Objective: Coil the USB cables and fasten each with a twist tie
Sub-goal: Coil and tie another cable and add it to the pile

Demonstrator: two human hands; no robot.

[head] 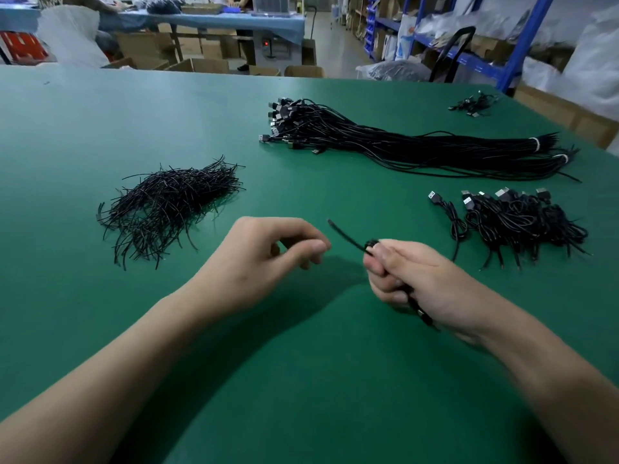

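Closest to me, both bare forearms reach out over the green table (301, 380). The right hand (412, 279) is closed in a fist around a coiled cable (371, 245). A knot of black shows at the top of the fist and another bit pokes out by the wrist. A twist tie (345, 234) sticks out of that knot, slanting up and to the left in the air. The left hand (268, 259) hovers just beside the tie's free end without touching it. Its fingers are curled and the thumb tip is drawn in against the forefinger, with nothing visible between them.

Further out on the left lies a loose pile of black twist ties (167, 205), splayed in all directions. On the right, about level with it, sits a heap of coiled cables (522, 222), their plugs pointing away, and one coil lies slightly apart on the left edge.

Beyond both, a long sheaf of straight cables (402, 142) stretches across the table with the plugs fanned to the left. The bare ends are bound by white bands (536, 144) on the right. A small cluster of cables (474, 103) rests near the far right corner.

Past the table edge are cardboard boxes (201, 65), blue shelving (516, 45) on the right and a second table (217, 18) under a blue cover.
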